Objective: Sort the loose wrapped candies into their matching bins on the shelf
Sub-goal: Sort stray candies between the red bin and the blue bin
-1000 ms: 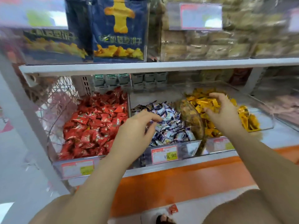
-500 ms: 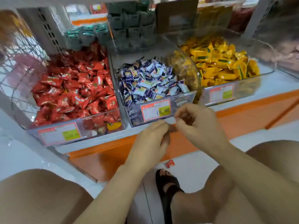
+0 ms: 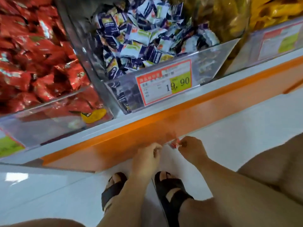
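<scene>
While both hands hang low before the orange shelf base [image 3: 114, 145], the right hand [image 3: 191, 149] is nearer the red wrapped candy [image 3: 174, 144], its grip seemingly pinching the wrapper's right end (blurred). The left hand [image 3: 147, 157] is curled, its contents unclear. The red-candy bin [image 3: 49, 128] lies up-left.

Pulled both hands out of the candy bins [image 3: 210, 68] and brought them way down, under the orange shelf edge [image 3: 131, 133], close to the floor [image 3: 237, 128]. Reached the little red candy [image 3: 174, 144] that lay on the floor and pinched it with the right hand [image 3: 192, 150]. Curled the left hand [image 3: 146, 158] just beside it. Looked down too: lost sight of the top shelf, found two black sandals [image 3: 168, 183].
</scene>
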### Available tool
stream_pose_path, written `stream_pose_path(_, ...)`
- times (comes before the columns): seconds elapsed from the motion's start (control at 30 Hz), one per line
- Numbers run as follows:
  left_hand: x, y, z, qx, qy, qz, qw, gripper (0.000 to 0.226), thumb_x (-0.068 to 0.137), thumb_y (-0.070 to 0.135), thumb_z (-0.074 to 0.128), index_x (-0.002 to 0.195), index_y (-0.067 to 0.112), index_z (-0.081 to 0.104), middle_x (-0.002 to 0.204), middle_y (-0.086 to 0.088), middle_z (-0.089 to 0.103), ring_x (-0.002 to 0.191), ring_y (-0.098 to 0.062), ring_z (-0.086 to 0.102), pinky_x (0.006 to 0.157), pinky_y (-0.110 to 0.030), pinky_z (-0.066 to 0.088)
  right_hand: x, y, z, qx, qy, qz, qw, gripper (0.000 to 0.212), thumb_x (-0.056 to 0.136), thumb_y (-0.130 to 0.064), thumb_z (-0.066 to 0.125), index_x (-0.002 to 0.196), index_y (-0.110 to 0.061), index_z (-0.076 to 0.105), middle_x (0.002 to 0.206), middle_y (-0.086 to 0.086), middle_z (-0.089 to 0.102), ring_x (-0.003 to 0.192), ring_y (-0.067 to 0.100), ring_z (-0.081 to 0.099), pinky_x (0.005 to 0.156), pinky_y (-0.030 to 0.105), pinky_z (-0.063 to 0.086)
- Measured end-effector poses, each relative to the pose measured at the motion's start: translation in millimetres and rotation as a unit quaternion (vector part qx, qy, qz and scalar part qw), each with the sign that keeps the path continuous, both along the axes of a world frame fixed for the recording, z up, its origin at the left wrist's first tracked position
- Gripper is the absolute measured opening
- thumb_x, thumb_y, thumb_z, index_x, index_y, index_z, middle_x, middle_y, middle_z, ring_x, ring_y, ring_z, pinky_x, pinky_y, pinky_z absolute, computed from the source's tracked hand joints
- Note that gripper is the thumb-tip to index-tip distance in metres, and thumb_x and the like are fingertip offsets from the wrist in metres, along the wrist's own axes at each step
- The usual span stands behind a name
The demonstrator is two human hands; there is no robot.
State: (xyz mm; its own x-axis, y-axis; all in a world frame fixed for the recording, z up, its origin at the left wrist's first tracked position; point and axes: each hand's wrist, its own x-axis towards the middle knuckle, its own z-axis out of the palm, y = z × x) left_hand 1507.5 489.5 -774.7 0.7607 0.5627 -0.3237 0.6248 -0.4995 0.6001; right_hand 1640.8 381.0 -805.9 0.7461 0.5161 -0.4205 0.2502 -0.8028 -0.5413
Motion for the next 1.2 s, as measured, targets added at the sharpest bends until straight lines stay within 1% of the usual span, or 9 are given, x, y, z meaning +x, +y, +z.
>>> stream_pose_path(0.07, 7.7, 0.7, -10.9, -0.004, 0.027, -0.004, 1.000, 0.024, 0.097, 0.019, 0.049, 0.116, 0.027, 0.060, 0.105, 0.009, 0.066, 0.086, -0.006, 0.059, 0.074, -0.024, 0.048, 6.1, 2.1, -22.4, -0.011, 0.029, -0.024, 0.999, 0.019, 0.089, -0.022, 0.056, 0.102, -0.016, 0.067, 0.102, 0.001, 0.064, 0.097, 0.020, 0.059, 0.078, 0.021, 0.039)
stream_pose_path(0.17, 14.8, -0.5, -19.4, -0.020, 0.060, 0.000, 0.998, 0.025, 0.096, 0.018, 0.049, 0.116, 0.028, 0.059, 0.104, 0.009, 0.066, 0.088, -0.008, 0.059, 0.078, -0.029, 0.051, 10.9, 9.0, -54.2, -0.001, 0.036, -0.020, 0.999, 0.026, 0.091, -0.025, 0.058, 0.114, -0.014, 0.062, 0.114, 0.007, 0.062, 0.106, 0.023, 0.057, 0.084, 0.023, 0.040)
stream_pose_path(0.3, 20.7, 0.1, -21.0, -0.038, 0.067, -0.002, 0.997, 0.023, 0.096, 0.018, 0.049, 0.114, 0.028, 0.060, 0.104, 0.009, 0.063, 0.090, -0.009, 0.058, 0.083, -0.033, 0.051, 15.7, 15.4, -84.8, -0.052, 0.045, 0.073, 0.995, 0.038, 0.091, -0.014, 0.048, 0.129, -0.018, 0.051, 0.124, 0.011, 0.044, 0.111, 0.030, 0.050, 0.089, 0.034, 0.046)
stream_pose_path(0.4, 23.1, 2.7, -21.3, -0.040, 0.064, 0.002, 0.997, 0.022, 0.095, 0.020, 0.050, 0.113, 0.029, 0.060, 0.105, 0.012, 0.063, 0.093, -0.008, 0.057, 0.084, -0.033, 0.051, 19.0, 16.0, -99.7, -0.069, 0.013, 0.142, 0.987, 0.042, 0.090, -0.008, 0.047, 0.131, -0.017, 0.049, 0.126, 0.010, 0.040, 0.110, 0.031, 0.049, 0.087, 0.032, 0.044)
stream_pose_path(0.53, 26.3, 8.7, -20.9, -0.054, 0.063, 0.018, 0.996, 0.023, 0.096, 0.020, 0.048, 0.112, 0.031, 0.060, 0.104, 0.012, 0.062, 0.088, -0.009, 0.058, 0.073, -0.029, 0.050, 23.2, 17.9, -112.5, -0.094, -0.051, 0.132, 0.986, 0.035, 0.087, -0.008, 0.046, 0.121, -0.015, 0.047, 0.096, 0.000, 0.053, 0.084, 0.023, 0.053, 0.069, 0.033, 0.041)
stream_pose_path(0.67, 26.0, 9.4, -21.8, -0.056, 0.052, 0.018, 0.997, 0.023, 0.096, 0.018, 0.048, 0.111, 0.030, 0.061, 0.106, 0.011, 0.063, 0.093, -0.008, 0.058, 0.080, -0.031, 0.052, 22.4, 20.2, -96.1, -0.069, 0.010, 0.085, 0.994, 0.023, 0.082, 0.000, 0.047, 0.086, -0.004, 0.069, 0.103, 0.010, 0.063, 0.095, 0.026, 0.057, 0.076, 0.029, 0.046)
stream_pose_path(0.83, 14.5, 2.8, -15.1, -0.048, 0.046, 0.024, 0.998, 0.023, 0.096, 0.018, 0.048, 0.110, 0.031, 0.061, 0.106, 0.012, 0.063, 0.093, -0.005, 0.056, 0.081, -0.027, 0.051, 12.8, 15.0, -51.5, -0.007, 0.058, 0.047, 0.997, 0.020, 0.087, -0.006, 0.052, 0.094, -0.011, 0.071, 0.105, 0.004, 0.066, 0.098, 0.018, 0.059, 0.079, 0.017, 0.041)
stream_pose_path(1.0, -0.2, -8.1, 24.2, 0.000, 0.004, 0.024, 1.000, 0.023, 0.095, 0.017, 0.050, 0.109, 0.031, 0.062, 0.107, 0.013, 0.065, 0.093, -0.004, 0.059, 0.084, -0.027, 0.051, -2.8, 4.2, 18.6, 0.073, 0.073, 0.072, 0.992, 0.022, 0.085, -0.004, 0.056, 0.071, -0.018, 0.063, 0.080, -0.002, 0.062, 0.079, 0.014, 0.054, 0.058, 0.007, 0.038)
stream_pose_path(1.2, -31.8, -23.4, 99.2, 0.036, -0.154, 0.028, 0.987, 0.025, 0.091, 0.013, 0.052, 0.106, 0.028, 0.066, 0.105, 0.009, 0.066, 0.094, -0.009, 0.062, 0.087, -0.036, 0.051, -38.7, -4.8, 126.0, 0.163, 0.045, 0.144, 0.975, 0.024, 0.083, -0.002, 0.059, 0.076, -0.025, 0.063, 0.084, -0.008, 0.063, 0.082, 0.012, 0.060, 0.069, 0.014, 0.045)
